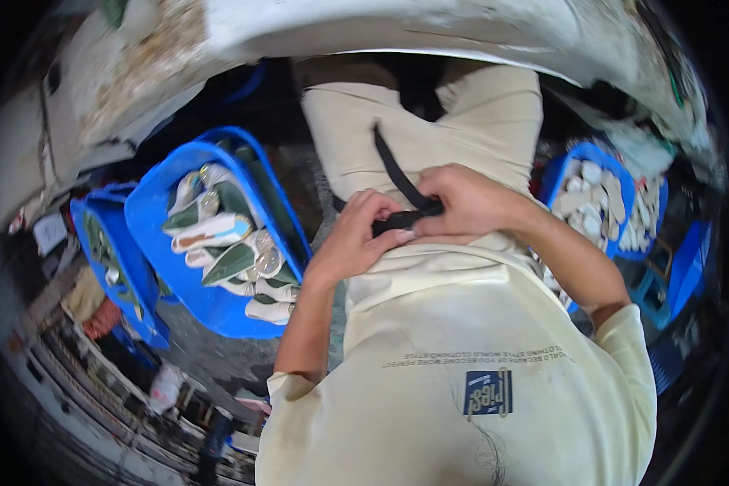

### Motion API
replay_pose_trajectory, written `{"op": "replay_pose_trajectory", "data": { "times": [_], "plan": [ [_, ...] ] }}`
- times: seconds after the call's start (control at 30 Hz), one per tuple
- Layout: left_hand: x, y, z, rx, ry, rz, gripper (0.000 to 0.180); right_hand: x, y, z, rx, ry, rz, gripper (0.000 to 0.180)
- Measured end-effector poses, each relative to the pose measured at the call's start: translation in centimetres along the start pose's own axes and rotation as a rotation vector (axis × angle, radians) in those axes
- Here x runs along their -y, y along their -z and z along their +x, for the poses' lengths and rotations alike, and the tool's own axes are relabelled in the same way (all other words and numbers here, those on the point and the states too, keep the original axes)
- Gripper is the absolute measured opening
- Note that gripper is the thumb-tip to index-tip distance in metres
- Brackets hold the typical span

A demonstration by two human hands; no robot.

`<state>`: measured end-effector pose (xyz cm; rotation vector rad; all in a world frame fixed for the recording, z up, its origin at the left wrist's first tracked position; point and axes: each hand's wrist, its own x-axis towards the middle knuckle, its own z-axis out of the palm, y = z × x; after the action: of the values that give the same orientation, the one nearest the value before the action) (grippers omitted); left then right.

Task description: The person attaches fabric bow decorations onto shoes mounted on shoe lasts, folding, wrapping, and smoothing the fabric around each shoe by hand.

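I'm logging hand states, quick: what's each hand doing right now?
Left hand: closed, holding the flat black belt at the waist.
Right hand: closed, holding the same belt.

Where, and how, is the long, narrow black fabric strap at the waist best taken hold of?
Likely pinch the strap's loose end across its flat width, from the left: that end shows uncovered over the cream cloth trousers, whereas the bare right hand crowds it near the waist.

"Any lettering in sight?"
"Yes, on my cream shirt point(437, 324): small dark printed lines point(478, 355), upside down from here, and a dark blue rectangular patch point(488, 394) with larger pale lettering."
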<state>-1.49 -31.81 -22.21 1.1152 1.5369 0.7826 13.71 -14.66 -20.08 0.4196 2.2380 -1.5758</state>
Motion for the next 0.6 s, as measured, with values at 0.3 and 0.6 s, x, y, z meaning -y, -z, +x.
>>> {"op": "replay_pose_trajectory", "data": {
  "times": [0.3,0.6],
  "plan": [
    [0.3,3.5,-6.0,-0.117,-0.151,0.122,0.024,6.2,-2.4,0.8,-0.218,0.213,-0.053,0.028],
    [2.9,8.8,-17.9,-0.671,0.134,-1.551,0.046,-2.2,-2.6,-16.4,-0.720,-0.699,0.754,0.032]
  ]
}}
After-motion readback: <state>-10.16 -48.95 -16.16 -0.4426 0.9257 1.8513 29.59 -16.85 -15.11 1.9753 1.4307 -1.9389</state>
